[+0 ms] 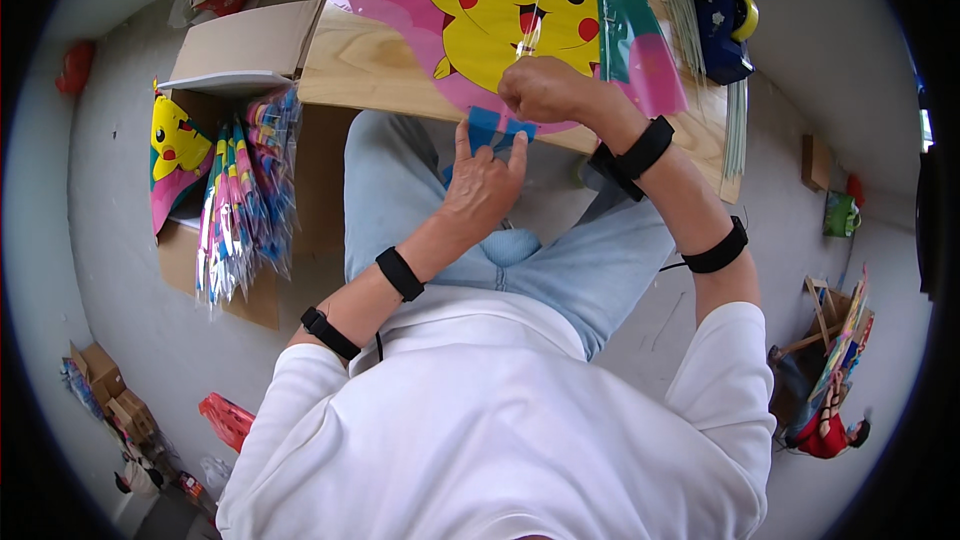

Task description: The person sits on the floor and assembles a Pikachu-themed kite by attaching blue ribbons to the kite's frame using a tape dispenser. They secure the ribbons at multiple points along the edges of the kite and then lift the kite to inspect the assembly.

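A large kite sail [640, 50], pink and teal with a yellow cartoon figure, lies spread over the table in front of me. At its near edge, a small blue flap [485, 127] hangs over the table's rim above my lap. My left hand [483, 185] rests on this flap with two fingers stretched out and apart, the middle ones bent. Just above and to the right, my right hand [545, 90] is closed over the lower part of the figure. Whatever its fingers pinch is hidden beneath the knuckles.
Thin pale rods [685, 15] and a blue tape dispenser [722, 30] lie at the wooden table's [360, 60] right side. On the left, an open cardboard box [240, 35] holds bagged folded kites [235, 190]. A person in red [828, 430] works far right.
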Demonstrator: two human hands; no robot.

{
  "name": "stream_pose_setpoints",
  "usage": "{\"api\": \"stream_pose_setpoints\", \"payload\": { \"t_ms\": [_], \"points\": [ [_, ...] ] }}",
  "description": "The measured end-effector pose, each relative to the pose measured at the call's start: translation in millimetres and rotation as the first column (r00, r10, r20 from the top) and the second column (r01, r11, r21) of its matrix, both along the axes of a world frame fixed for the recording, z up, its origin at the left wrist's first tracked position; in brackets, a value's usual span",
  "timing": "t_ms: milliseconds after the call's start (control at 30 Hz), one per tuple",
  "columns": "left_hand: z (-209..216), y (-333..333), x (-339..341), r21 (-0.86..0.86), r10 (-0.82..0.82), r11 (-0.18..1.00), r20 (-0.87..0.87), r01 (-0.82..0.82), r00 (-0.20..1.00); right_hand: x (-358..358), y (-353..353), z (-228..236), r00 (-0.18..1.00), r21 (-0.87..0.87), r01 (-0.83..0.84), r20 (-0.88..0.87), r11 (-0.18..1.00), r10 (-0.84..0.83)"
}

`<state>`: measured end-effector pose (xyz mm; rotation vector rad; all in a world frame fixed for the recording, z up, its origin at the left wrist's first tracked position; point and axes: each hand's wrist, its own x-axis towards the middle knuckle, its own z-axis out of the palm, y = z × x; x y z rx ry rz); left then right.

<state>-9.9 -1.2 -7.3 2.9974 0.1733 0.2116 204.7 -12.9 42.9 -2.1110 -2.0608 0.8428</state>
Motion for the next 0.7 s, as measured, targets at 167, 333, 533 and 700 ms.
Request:
{"api": "stream_pose_setpoints", "payload": {
  "t_ms": [167, 333, 533, 700],
  "points": [
    [0.0, 0.6, -0.1, -0.021, 0.002, 1.0, 0.01, -0.001, 1.0, -2.8, 1.8, -1.5, 0.997, 0.02, -0.044, 0.062, 0.999, 0.043],
    [-2.1, 0.9, 0.7, 0.008, 0.0, 1.0, 0.037, 0.0, 0.999, -3.2, 4.1, -4.8, 0.996, 0.035, -0.048, 0.076, 0.998, 0.045],
    [0.7, 1.5, 1.6, 0.026, -0.007, 1.0, 0.044, 0.005, 0.999, 0.8, 0.8, 5.5, 1.0, 0.104, -0.01, 0.018, 0.995, 0.008],
    [-0.6, 1.2, 0.3, 0.025, -0.009, 1.0, 0.027, 0.008, 1.0, 8.2, -1.6, 27.7, 0.998, 0.097, 0.03, -0.063, 0.995, -0.024]
  ]
}}
